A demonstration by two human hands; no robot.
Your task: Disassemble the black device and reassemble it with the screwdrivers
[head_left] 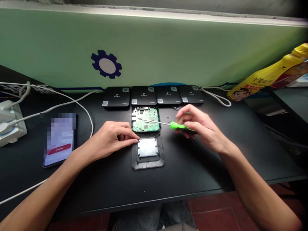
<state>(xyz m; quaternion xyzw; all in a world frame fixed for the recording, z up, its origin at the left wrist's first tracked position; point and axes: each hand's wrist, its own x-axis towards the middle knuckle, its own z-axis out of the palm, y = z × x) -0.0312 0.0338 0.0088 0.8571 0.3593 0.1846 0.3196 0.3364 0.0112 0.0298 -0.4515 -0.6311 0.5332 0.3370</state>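
An opened black box with a green circuit board (150, 122) lies on the dark table. Just in front of it is its black cover (148, 166) with a silver metal plate (147, 147). My left hand (120, 136) is closed at the left side, its thumb and fingertips at the edge where box and cover meet. My right hand (198, 125) grips a screwdriver (179, 125) with a green and black handle; the shaft points left and its tip is over the board. Small screws (168, 117) lie right of the box.
Several black boxes (143, 95) stand in a row behind the board. A phone (60, 141) and a white power strip (12, 123) with white cables are on the left. At the back right, a yellow bottle (262, 78) leans near a coiled white cable (218, 96).
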